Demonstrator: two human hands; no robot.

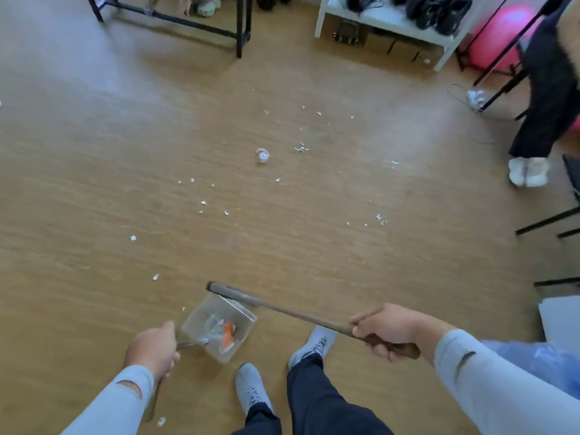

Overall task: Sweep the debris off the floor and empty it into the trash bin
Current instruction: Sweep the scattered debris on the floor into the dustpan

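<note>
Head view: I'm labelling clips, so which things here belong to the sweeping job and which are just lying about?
Job:
- clear plastic dustpan, gripped by left hand
- wooden-handled broom, gripped by right hand
- white paper scraps on the wooden floor

Lying about:
- pink exercise ball
- white low shelf
- black metal table frame

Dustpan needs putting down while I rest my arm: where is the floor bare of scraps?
Bare floor lies far left, before the black table frame. Paper scraps and a small white cup crowd the middle, ahead of the dustpan.
</note>
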